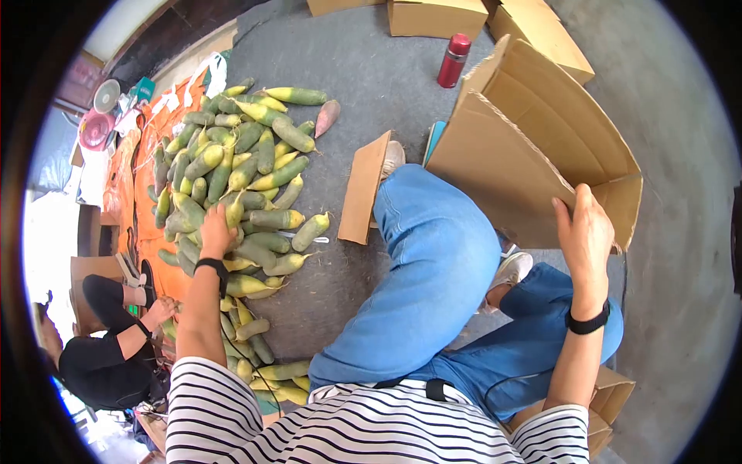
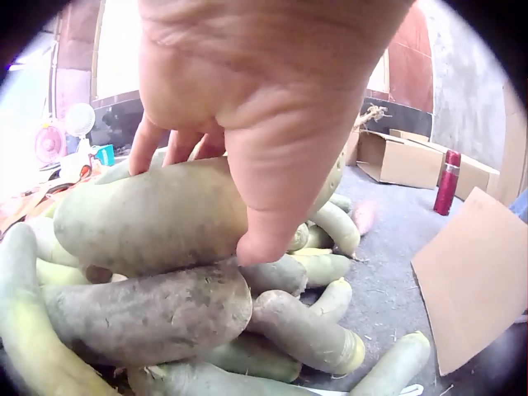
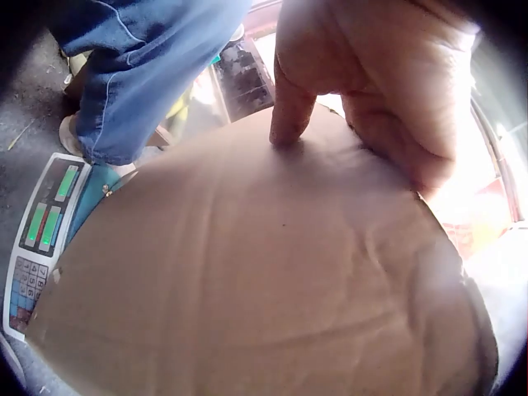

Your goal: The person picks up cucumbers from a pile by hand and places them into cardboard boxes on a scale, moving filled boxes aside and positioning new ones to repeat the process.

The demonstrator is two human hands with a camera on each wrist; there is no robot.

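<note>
My left hand (image 1: 217, 230) grips a thick green radish (image 2: 157, 216) on top of the pile, thumb on its near side and fingers over the far side. Other green radishes (image 1: 263, 149) with yellowish ends lie heaped around it. On the right, my right hand (image 1: 586, 230) holds the top edge of a tall open cardboard box (image 1: 510, 158), pinching its wall near the corner. The box leans at a tilt beside my knee. In the right wrist view, its broad brown side (image 3: 247, 272) fills the middle.
A digital scale (image 3: 37, 239) with lit green displays stands by the box. A red thermos (image 1: 454, 60) and more cardboard boxes (image 1: 437, 17) are at the back. A loose cardboard flap (image 1: 363, 188) stands near my foot. One pinkish radish (image 1: 328, 118) lies apart. Another person (image 1: 116, 348) sits at the left.
</note>
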